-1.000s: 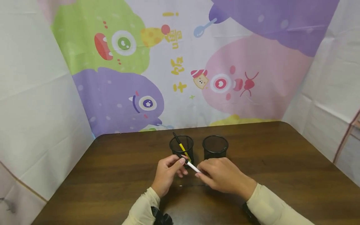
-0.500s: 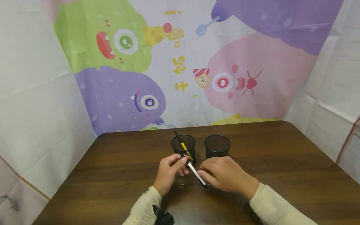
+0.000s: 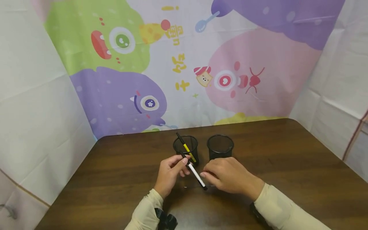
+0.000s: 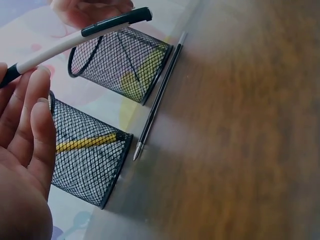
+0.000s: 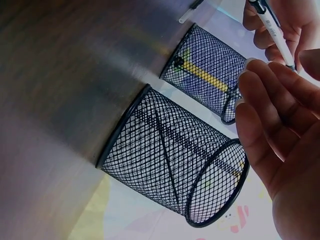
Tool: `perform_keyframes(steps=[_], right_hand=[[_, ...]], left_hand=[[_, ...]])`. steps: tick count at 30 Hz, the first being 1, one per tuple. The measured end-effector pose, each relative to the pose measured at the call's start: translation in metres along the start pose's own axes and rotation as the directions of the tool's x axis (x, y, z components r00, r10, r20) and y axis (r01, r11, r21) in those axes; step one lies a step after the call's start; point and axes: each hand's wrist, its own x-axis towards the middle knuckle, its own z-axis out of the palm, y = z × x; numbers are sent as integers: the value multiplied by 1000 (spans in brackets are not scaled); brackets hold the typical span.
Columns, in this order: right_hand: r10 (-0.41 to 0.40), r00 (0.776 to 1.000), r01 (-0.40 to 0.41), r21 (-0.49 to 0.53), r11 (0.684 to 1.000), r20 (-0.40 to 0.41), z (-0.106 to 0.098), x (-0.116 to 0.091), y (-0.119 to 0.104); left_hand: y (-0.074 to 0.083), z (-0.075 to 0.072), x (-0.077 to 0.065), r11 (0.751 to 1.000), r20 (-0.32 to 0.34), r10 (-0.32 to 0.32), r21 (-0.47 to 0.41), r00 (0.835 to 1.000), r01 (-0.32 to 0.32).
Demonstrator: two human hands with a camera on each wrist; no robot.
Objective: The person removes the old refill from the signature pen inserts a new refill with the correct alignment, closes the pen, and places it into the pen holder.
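Observation:
My left hand (image 3: 168, 174) pinches a white pen (image 3: 196, 174) with black ends between thumb and fingers; its lower end points down toward my right. Just right of the pen is my right hand (image 3: 231, 175), its fingers loosely bent and holding nothing; the right wrist view shows its fingers (image 5: 265, 100) extended close to the pen. Beyond the hands stand two black mesh pen cups. The left cup (image 3: 195, 155) holds a yellow and black pen (image 3: 187, 148). Through the right cup's mesh (image 5: 135, 145) shows a thin dark stick (image 5: 165, 150).
A thin dark pen refill (image 4: 160, 95) with a metal tip lies on the brown wooden table (image 3: 115, 179), on the near side of the cups. A cartoon-print cloth (image 3: 187, 108) hangs behind the table, with pale cloth at both sides.
The pen's lower black end, covered by my right hand a second ago, came into view and has swung slightly left. My right fingers have come away from the pen. My left hand keeps its pinch.

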Motion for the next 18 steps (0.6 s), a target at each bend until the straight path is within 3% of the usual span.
perform_keyframes(steps=[11, 18], right_hand=[[-26, 1000, 26, 0, 1000, 9, -1, 4, -2], [-21, 1000, 22, -14, 1000, 16, 0, 3, -3]], left_hand=[[0, 2, 4, 1000, -26, 19, 18, 999, -18], [5, 1, 4, 998, 19, 51, -31, 998, -51]])
